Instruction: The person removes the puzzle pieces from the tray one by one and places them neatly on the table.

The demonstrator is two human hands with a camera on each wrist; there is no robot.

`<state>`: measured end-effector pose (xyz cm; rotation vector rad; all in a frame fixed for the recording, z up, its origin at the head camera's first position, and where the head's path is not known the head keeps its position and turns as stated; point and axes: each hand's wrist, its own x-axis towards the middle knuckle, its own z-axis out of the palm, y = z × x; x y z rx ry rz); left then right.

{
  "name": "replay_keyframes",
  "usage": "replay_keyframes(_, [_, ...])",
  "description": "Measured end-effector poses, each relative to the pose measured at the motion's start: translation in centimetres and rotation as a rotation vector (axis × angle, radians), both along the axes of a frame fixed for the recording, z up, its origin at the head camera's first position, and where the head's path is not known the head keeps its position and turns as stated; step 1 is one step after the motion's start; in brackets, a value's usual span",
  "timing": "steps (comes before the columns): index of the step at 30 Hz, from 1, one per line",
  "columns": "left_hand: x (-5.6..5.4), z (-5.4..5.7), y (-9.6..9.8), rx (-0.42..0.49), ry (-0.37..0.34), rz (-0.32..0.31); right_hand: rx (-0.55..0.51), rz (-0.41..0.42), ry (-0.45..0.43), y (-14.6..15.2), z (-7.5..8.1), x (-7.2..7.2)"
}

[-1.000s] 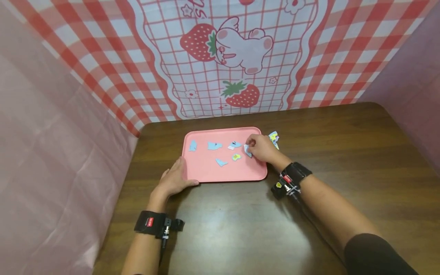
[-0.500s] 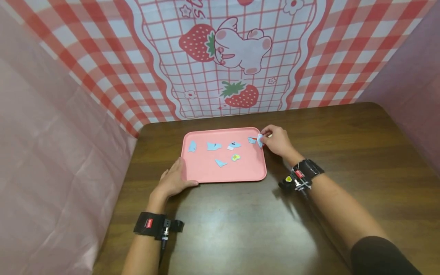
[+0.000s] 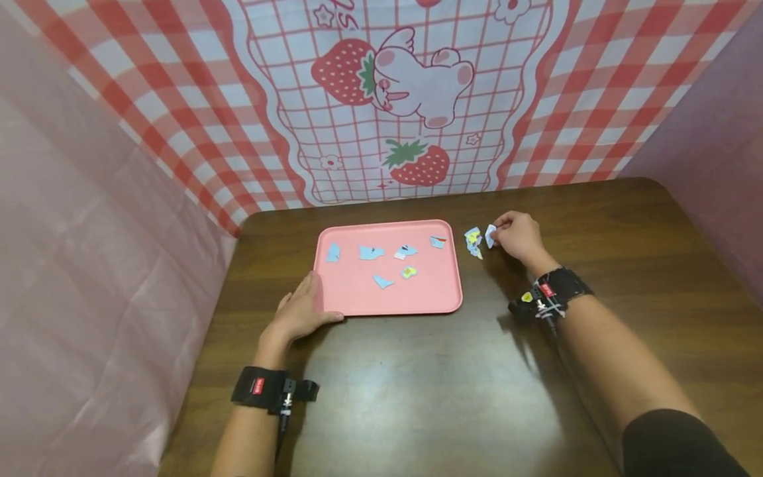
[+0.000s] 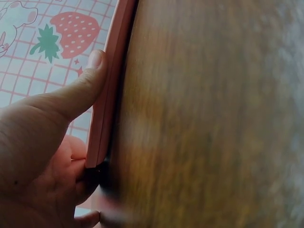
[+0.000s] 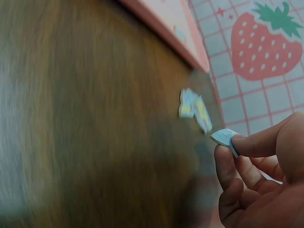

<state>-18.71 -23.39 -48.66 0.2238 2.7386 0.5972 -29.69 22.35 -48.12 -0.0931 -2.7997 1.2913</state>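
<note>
My right hand (image 3: 520,237) pinches a small pale blue puzzle piece (image 3: 491,236) between thumb and fingertips, above the table to the right of the tray. In the right wrist view this piece (image 5: 225,137) is tilted, its thin edge showing. Just left of it, a small cluster of yellow and blue puzzle pieces (image 3: 473,240) lies on the table. The pink tray (image 3: 357,301) bears several irregular, mostly light blue pieces, spread apart. Against its front left corner rests my left hand (image 3: 301,308), fingers along the left side and thumb (image 4: 85,88) on the front rim.
The brown wooden table (image 3: 381,397) extends in front of the tray and to both sides. Behind it hangs a red-checked cloth (image 3: 417,165) with strawberries. A pink curtain (image 3: 89,265) closes off the left side. Each wrist wears a black strap with a camera.
My right hand has moved from over the tray rightward past its edge, carrying the pale blue piece. A piece with a red mark now shows on the tray's right. My left hand stays put.
</note>
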Motion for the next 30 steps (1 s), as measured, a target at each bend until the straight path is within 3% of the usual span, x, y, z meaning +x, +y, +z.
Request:
replay_keyframes(20, [-0.1, -0.1, 0.1, -0.001, -0.008, -0.004, 0.188, -0.051, -0.046, 0.9, -1.2, -0.5])
replay_keyframes(30, [0.0, 0.1, 0.1, -0.001, -0.013, 0.001, 0.161, -0.080, -0.026, 0.5, -1.3, -0.4])
